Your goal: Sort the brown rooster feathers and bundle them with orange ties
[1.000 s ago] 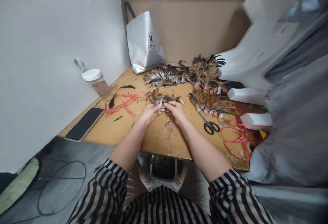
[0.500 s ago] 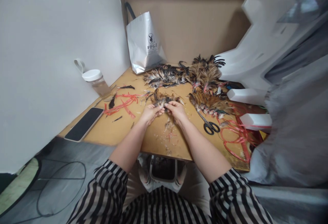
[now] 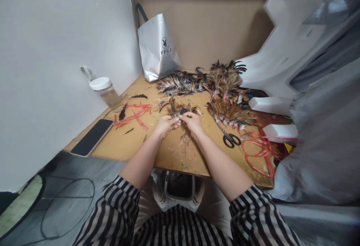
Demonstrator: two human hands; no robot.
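Note:
Between my hands is a small bunch of brown and black feathers, its quill ends toward me. My left hand pinches it from the left, fingers curled. My right hand pinches the same bunch from the right, its thumb and forefinger almost touching the left fingertips. What lies right under the fingertips is hidden. Beyond the hands spreads a pile of dark and white feathers. To the right sits a tied row of brown feathers, with black-handled scissors just in front of it.
Red plastic strips lie at left, and a tangle of red strips at right. A phone and a lidded bottle stand along the left side. At the back are a silver bag and more brown feathers.
Both hands stay on the feather bunch. My right fingers have shifted slightly left, closer to the left fingertips, and the view has moved a little. Nothing else has visibly changed.

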